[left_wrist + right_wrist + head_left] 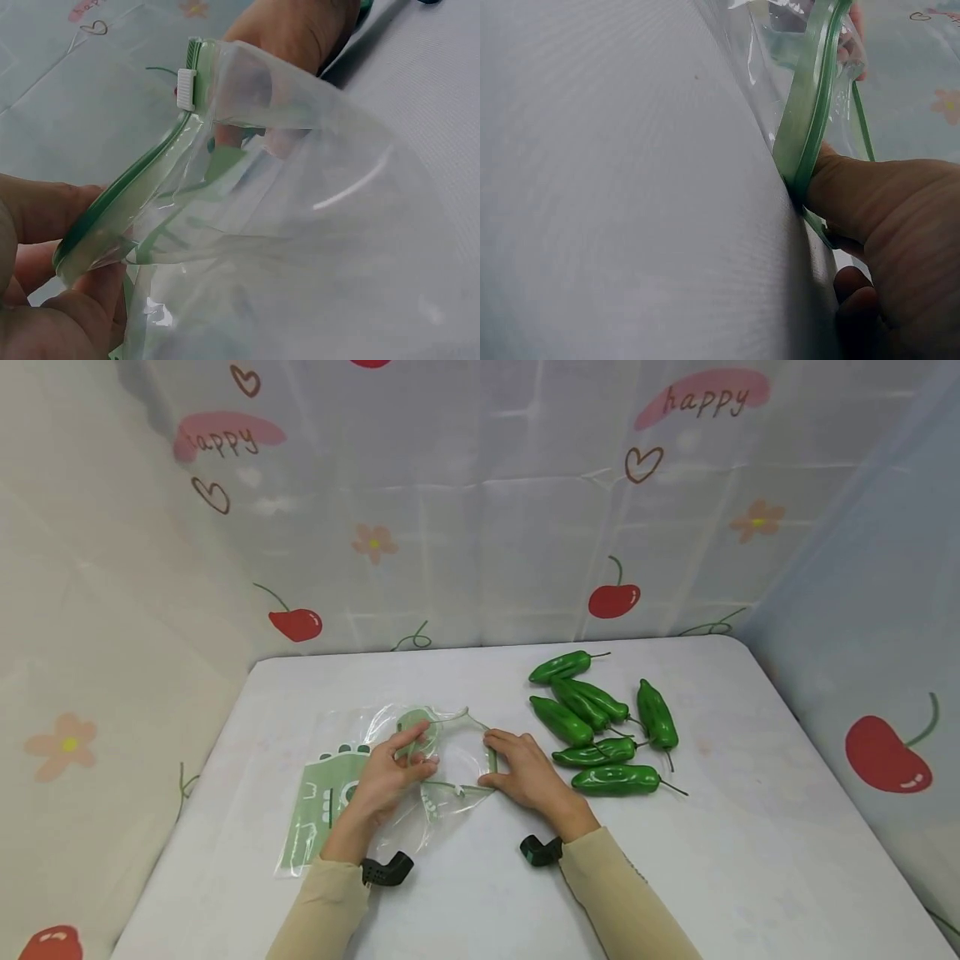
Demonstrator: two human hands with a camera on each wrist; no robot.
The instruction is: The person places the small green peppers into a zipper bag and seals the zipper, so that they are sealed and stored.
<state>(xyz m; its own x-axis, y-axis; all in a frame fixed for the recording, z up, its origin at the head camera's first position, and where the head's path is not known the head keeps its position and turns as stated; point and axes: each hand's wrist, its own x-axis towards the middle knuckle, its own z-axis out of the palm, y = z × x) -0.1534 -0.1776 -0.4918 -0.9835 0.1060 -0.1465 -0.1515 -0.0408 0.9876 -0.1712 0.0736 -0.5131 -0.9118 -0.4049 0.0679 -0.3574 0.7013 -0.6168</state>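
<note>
A clear slider zip bag point(450, 814) with green edging stands with its mouth spread wide between my hands. My left hand point(386, 777) pinches the green rim point(112, 191) on the left side of the mouth, thumb and fingers on either face of it. On the opposite side, my right hand point(528, 772) holds the rim, its thumb against the green strip point(810, 112) in the right wrist view. A white slider point(186, 90) sits on the zip. Under my left forearm lies a flat bag point(307, 810) with a green cartoon print, partly hidden.
Several green peppers point(615, 780) with thin stems lie in a loose group just right of my right hand. The white table point(750, 860) is bordered at the back and sides by a printed curtain point(480, 560).
</note>
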